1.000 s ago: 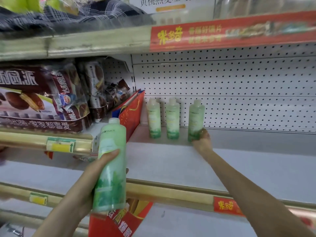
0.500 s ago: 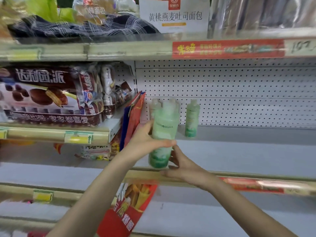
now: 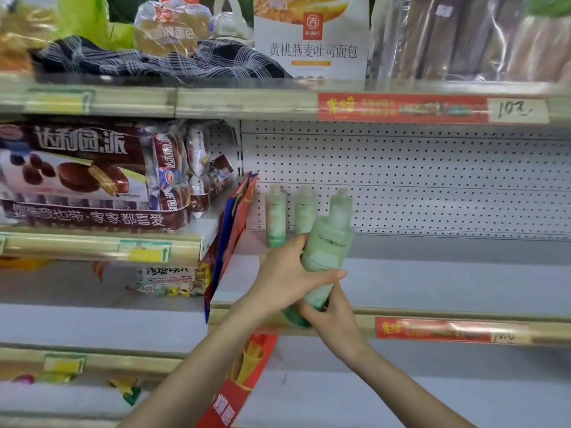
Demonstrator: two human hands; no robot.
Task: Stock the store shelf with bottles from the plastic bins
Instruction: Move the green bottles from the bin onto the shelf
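Both of my hands hold one pale green bottle (image 3: 329,248), tilted to the right above the front edge of the white shelf (image 3: 432,279). My left hand (image 3: 287,273) wraps its middle from the left, thumb across the front. My right hand (image 3: 332,313) grips its base from below. Three matching green bottles stand upright at the back of the shelf against the pegboard: one at the left (image 3: 276,217), one in the middle (image 3: 304,211), and a third (image 3: 341,197) mostly hidden behind the held bottle.
A red and blue carton (image 3: 234,230) leans at the shelf's left end. Brown snack packs (image 3: 92,177) fill the left shelf. Bread bags (image 3: 312,38) sit on the shelf above. Red price strips (image 3: 401,108) line the shelf edges. A lower shelf (image 3: 401,396) lies beneath.
My right hand let go of the third bottle at the back and came forward to take the base of the bottle my left hand carried up and rightward.
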